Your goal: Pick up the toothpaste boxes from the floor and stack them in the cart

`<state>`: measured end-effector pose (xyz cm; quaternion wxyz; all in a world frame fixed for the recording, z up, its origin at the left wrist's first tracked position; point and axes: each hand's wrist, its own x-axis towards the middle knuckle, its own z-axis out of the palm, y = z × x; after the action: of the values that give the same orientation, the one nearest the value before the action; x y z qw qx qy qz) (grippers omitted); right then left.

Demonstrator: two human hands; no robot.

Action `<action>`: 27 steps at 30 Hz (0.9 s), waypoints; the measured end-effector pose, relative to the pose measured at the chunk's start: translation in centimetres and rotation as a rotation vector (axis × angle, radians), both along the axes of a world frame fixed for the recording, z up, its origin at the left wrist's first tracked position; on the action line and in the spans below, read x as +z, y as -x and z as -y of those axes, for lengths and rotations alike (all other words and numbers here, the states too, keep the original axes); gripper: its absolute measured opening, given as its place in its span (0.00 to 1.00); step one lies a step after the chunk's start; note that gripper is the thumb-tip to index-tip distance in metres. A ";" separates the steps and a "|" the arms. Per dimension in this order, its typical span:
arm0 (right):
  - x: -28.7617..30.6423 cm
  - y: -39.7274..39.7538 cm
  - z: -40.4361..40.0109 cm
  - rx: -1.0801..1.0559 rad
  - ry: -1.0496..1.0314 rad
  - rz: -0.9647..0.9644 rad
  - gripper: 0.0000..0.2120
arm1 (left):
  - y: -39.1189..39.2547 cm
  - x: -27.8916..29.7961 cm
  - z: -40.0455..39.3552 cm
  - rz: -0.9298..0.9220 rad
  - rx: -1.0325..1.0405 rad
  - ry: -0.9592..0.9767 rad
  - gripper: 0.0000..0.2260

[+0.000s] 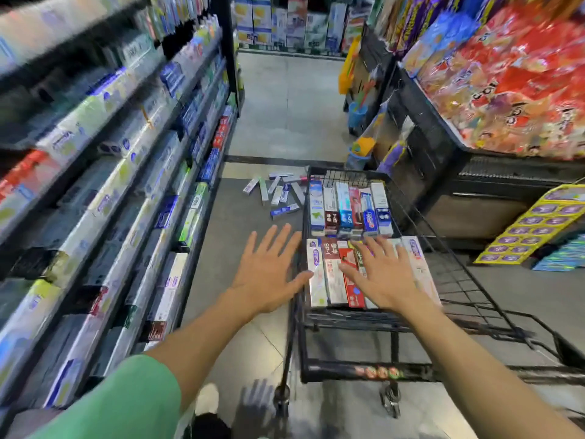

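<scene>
A black wire cart (456, 274) stands in the aisle with toothpaste boxes laid side by side in two rows. The far row (349, 207) lies behind the near row (329, 277). My right hand (384, 274) is spread flat, fingers apart, over the near row. Beside the cart's left wall hovers my left hand (269, 269), open and holding nothing. Several more toothpaste boxes (278, 193) lie scattered on the floor just beyond the cart's far left corner.
Tall shelves (110, 191) packed with toothpaste boxes run along the left of the aisle. A display bin of red snack packs (512, 90) and a yellow-edged display (538, 223) stand on the right. Grey floor (285, 99) stretches ahead past the scattered boxes.
</scene>
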<state>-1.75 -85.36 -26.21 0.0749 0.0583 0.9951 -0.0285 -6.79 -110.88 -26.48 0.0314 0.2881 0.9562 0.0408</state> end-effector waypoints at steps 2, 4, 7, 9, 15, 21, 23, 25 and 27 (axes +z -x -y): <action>0.0 3.8 4.0 0.000 0.009 -0.007 0.51 | 4.3 -0.1 4.3 -0.018 -0.022 0.023 0.40; 0.3 7.5 7.6 0.002 0.007 0.005 0.49 | 8.8 0.2 8.3 -0.021 -0.018 0.056 0.41; 0.2 12.8 11.4 -0.031 0.008 -0.005 0.48 | 15.1 0.7 13.2 -0.025 0.022 0.094 0.42; 0.1 16.0 13.1 -0.047 0.027 0.012 0.49 | 18.8 0.9 15.2 -0.008 0.032 0.085 0.40; 0.0 25.3 14.3 -0.065 0.003 0.032 0.47 | 29.1 -0.3 16.7 0.021 0.021 0.127 0.42; -1.1 38.3 12.8 -0.051 -0.040 0.037 0.48 | 42.5 -0.9 14.9 0.010 -0.012 0.143 0.42; -1.3 42.7 12.4 -0.030 -0.041 0.028 0.48 | 46.8 -0.8 14.3 0.006 -0.005 0.171 0.42; -1.5 47.9 11.6 -0.025 -0.026 0.026 0.52 | 51.6 -0.6 13.6 0.000 0.014 0.178 0.43; -1.5 52.8 11.1 -0.014 0.002 0.027 0.54 | 56.3 -0.2 12.8 0.022 0.027 0.174 0.42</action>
<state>-54.57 -96.42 -27.67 0.0882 0.0657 0.9935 -0.0293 -63.06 -123.70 -26.69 0.0662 0.2707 0.9596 -0.0390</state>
